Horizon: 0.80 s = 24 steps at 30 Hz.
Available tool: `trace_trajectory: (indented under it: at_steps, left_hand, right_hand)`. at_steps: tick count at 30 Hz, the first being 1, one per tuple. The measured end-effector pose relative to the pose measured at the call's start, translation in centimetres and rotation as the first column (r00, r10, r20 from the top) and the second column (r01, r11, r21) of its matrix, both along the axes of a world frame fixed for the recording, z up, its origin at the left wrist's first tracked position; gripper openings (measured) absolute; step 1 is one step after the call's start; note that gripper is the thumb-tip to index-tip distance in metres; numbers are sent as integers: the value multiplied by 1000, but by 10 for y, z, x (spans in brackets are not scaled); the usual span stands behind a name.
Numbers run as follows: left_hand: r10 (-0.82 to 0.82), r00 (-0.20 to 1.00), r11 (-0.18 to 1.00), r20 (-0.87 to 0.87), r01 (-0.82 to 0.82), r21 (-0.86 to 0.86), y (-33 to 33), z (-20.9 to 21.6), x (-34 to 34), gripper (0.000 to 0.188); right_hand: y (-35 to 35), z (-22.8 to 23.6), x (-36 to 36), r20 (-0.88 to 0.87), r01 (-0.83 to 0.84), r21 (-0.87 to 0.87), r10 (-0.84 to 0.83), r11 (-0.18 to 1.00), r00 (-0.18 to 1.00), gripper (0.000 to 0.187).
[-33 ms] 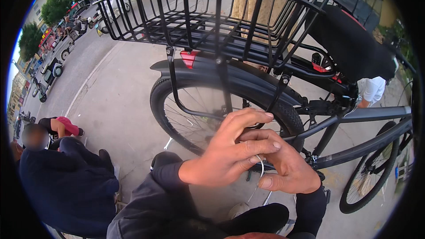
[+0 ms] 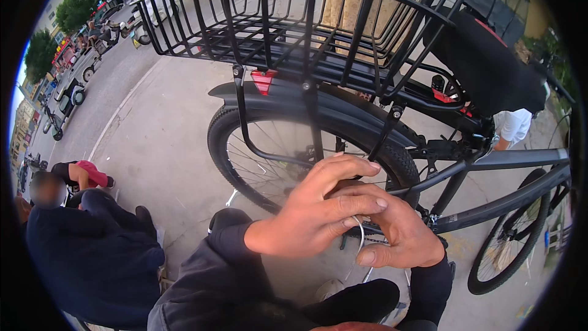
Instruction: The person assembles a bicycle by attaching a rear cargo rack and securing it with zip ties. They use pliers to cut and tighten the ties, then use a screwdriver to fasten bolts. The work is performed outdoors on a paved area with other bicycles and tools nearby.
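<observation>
My left hand (image 2: pixel 309 211) reaches across in front of my right hand (image 2: pixel 401 227), and the two overlap. Between my left thumb and a finger is pinched a thin, pale wire (image 2: pixel 360 239), which curves down past my right thumb tip. My right thumb is stretched out; its other fingers are mostly hidden behind my left hand, so I cannot tell what they grip. Just beyond both hands stands a bicycle's rear wheel (image 2: pixel 214 141) under a black mudguard (image 2: pixel 288 98) with a red reflector (image 2: pixel 262 81). Neither hand plainly touches the wheel.
Over the wheel sits a black wire basket (image 2: pixel 245 55); a black saddle (image 2: pixel 484 61) and grey frame (image 2: pixel 520 157) extend right. A person in dark clothes (image 2: pixel 92 257) sits close at left, another person (image 2: pixel 86 175) beyond. Someone in white (image 2: pixel 514 125) is behind the saddle. Scooters (image 2: pixel 64 107) line the road.
</observation>
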<state>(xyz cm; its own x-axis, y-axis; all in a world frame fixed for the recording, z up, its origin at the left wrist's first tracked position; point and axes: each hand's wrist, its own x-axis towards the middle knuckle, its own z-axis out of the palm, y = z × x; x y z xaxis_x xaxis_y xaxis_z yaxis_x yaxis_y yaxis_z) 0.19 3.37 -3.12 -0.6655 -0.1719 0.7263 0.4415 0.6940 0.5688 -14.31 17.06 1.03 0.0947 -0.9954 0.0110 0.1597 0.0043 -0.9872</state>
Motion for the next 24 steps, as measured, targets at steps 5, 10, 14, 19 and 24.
trace_trajectory:
  at_steps: [5,10,14,19,24]
  left_hand:
    - [-52,998,995,27,50,82,-15,13,25,43]
    - [-150,988,976,46,141,167,-27,20,44,32]
    - [-58,996,997,-66,56,-44,-33,33,53,44]
    - [15,989,932,-148,-67,-355,-43,49,68,29]
    - [-61,994,962,-90,35,-269,-50,58,81,32]
  right_hand:
    - [-8,13,23,-19,-36,-50,35,998,999,60]
    - [-15,19,48,-109,61,-48,-66,997,992,53]
    - [-15,29,40,-142,-75,16,76,997,987,61]
    - [-23,44,49,-169,-68,93,83,993,982,46]
    - [-29,53,57,-172,-79,117,98,990,980,51]
